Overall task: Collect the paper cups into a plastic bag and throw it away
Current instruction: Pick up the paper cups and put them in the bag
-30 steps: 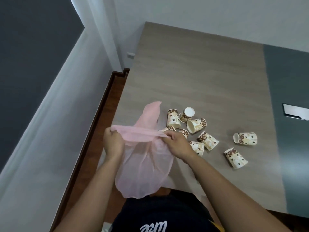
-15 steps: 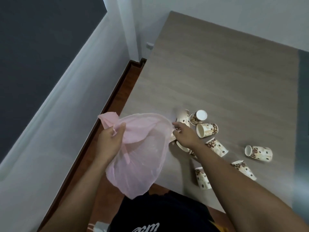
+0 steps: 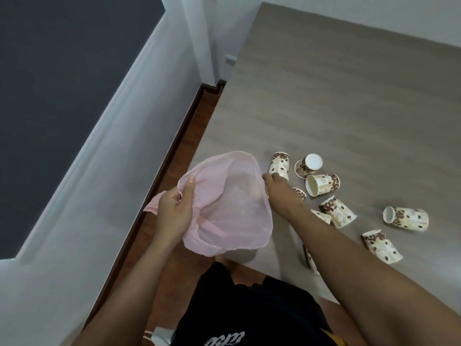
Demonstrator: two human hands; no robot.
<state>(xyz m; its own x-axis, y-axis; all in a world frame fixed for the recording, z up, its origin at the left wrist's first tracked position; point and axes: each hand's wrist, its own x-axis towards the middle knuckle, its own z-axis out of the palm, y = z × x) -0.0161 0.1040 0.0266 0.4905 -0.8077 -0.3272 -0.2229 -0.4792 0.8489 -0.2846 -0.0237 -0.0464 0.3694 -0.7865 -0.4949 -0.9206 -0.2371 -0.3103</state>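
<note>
Left hand (image 3: 174, 211) grips the pink bag (image 3: 237, 221) open, right hand (image 3: 278, 189) reaches forward, fingers (image 3: 269, 176) touching a paper cup (image 3: 280, 163), grip unclear

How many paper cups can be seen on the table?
9 cups: one gripped by the right hand, five clustered beside it, two apart to the right, one half hidden under the forearm. More may be hidden.

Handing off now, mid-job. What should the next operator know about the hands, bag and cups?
Left hand grips the rim of the pink bag, holding its mouth open at the table edge.
Right hand touches the nearest cup; hold unclear.
Other cups lie scattered on the table.
Done: bag is open; no cup plainly inside.
Left: bag all cups, throw it away.
</note>
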